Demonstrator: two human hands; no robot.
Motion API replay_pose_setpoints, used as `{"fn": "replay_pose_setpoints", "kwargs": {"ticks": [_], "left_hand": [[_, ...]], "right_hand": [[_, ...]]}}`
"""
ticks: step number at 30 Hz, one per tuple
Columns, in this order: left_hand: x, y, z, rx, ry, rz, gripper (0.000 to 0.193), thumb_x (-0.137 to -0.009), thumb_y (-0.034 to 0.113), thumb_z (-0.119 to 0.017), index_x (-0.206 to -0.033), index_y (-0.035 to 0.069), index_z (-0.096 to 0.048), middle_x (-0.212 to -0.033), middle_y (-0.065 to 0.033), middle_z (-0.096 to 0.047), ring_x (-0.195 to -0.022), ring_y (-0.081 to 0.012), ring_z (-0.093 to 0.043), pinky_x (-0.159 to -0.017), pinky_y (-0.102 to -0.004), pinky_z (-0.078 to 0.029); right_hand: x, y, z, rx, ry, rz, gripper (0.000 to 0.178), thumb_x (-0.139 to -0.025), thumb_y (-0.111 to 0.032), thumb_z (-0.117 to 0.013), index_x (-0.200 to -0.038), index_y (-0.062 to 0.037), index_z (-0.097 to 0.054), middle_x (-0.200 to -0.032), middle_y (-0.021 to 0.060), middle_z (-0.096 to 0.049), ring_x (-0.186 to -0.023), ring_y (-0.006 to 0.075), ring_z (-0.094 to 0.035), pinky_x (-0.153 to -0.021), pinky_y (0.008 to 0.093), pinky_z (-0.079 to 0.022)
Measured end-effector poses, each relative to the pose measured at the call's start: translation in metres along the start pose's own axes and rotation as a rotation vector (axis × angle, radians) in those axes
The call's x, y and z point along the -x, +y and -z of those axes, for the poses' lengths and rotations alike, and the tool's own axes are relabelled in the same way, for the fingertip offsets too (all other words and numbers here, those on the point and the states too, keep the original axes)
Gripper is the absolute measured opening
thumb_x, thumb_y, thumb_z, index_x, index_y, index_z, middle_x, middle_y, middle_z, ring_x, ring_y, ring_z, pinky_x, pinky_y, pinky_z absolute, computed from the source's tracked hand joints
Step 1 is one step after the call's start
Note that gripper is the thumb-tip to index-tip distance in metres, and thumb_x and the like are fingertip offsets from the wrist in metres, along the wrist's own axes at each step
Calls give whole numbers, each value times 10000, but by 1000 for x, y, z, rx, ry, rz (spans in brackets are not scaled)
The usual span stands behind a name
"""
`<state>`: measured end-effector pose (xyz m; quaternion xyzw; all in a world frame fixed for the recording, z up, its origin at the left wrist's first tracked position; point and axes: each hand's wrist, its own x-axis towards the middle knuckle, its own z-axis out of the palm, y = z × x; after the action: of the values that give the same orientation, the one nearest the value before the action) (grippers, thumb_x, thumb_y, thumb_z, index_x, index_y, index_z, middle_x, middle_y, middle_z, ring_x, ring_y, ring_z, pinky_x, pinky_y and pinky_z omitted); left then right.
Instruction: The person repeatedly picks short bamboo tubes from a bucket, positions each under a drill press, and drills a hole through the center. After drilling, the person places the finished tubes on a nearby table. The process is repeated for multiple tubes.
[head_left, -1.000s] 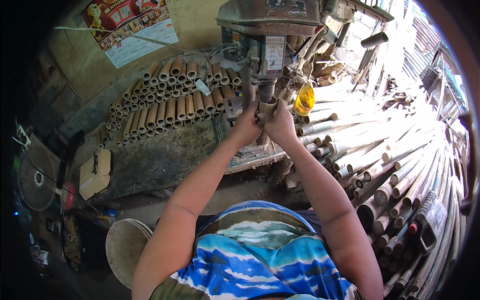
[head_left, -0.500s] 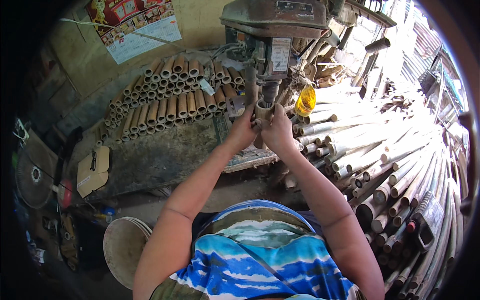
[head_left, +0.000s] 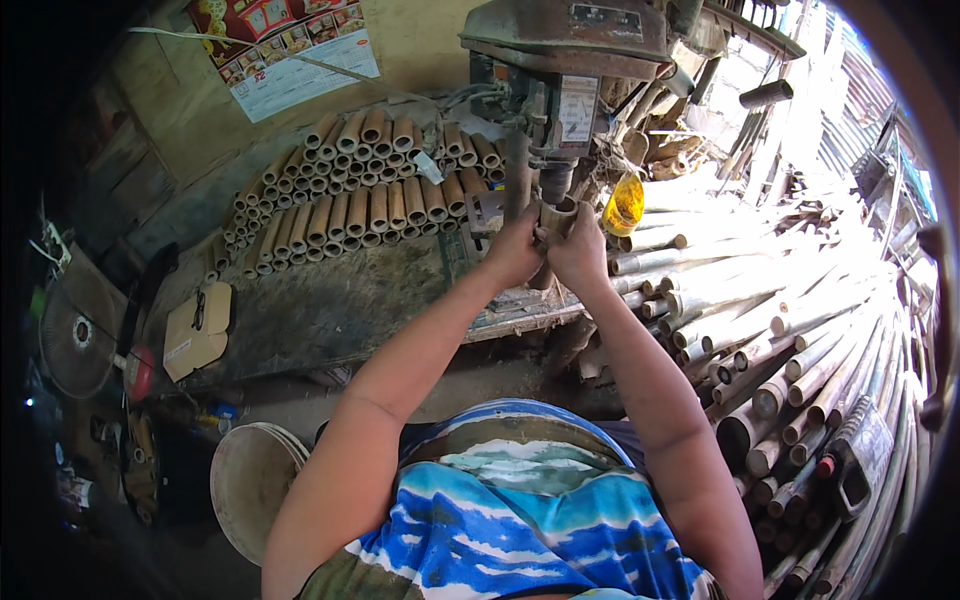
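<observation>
Between both hands stands a short bamboo tube (head_left: 558, 217), its open upper end directly under the chuck (head_left: 556, 183) of a drill press (head_left: 565, 60). My left hand (head_left: 516, 252) is closed around the tube's left side. My right hand (head_left: 580, 250) closes on it from the right, the thumbs near each other at the front. The chuck's lower end meets the tube's mouth in this view, so the bit is hidden. Below my fingers the tube's lower part shows.
Cut bamboo tubes (head_left: 350, 211) lie stacked on the workbench (head_left: 330, 305), with cardboard and eyeglasses (head_left: 199, 309) at its left. Long bamboo poles (head_left: 780, 330) fill the right side, a saw (head_left: 862, 460) on them. A yellow container (head_left: 624, 206) hangs beside the drill. Fan (head_left: 80, 340) and bucket (head_left: 250, 490) stand left.
The whole view has shifted slightly, so the bench and drill sit farther right. Both hands keep their hold on the bamboo tube. The bit seen in the tube's mouth earlier is now hidden.
</observation>
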<state>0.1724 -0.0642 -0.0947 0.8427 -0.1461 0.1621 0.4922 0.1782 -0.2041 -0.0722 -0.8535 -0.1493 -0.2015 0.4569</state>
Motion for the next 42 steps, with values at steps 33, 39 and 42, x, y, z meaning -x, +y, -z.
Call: {"fn": "replay_pose_setpoints", "kwargs": {"ticks": [33,39,42], "left_hand": [[36,-20,-5,158,-53,118,721,-869,-10,-657,-1523,108,-377,-1340,-202,-627,-1265,-336,-601,-1018,-391,-486],[38,-27,5,-58,24,97,693,-886,16,-669,-1511,128,-391,-1343,-197,-630,-1246,-336,-617,-1000,-409,-502],[43,-29,-3,-115,-78,352,686,-871,14,-678,-1495,120,-413,-1344,-201,-628,-1239,-339,-622,-993,-418,-506]], "right_hand": [[37,11,-10,13,-15,137,378,-835,-95,-678,-1151,9,-499,-1050,291,-648,-1043,500,-607,-878,557,-481],[26,12,-26,24,-95,105,379,-848,-78,-642,-1170,17,-464,-1050,304,-640,-998,522,-609,-847,576,-478],[30,23,-31,-12,-109,140,346,-865,-107,-641,-1148,14,-484,-1019,295,-655,-991,517,-619,-842,570,-487]]}}
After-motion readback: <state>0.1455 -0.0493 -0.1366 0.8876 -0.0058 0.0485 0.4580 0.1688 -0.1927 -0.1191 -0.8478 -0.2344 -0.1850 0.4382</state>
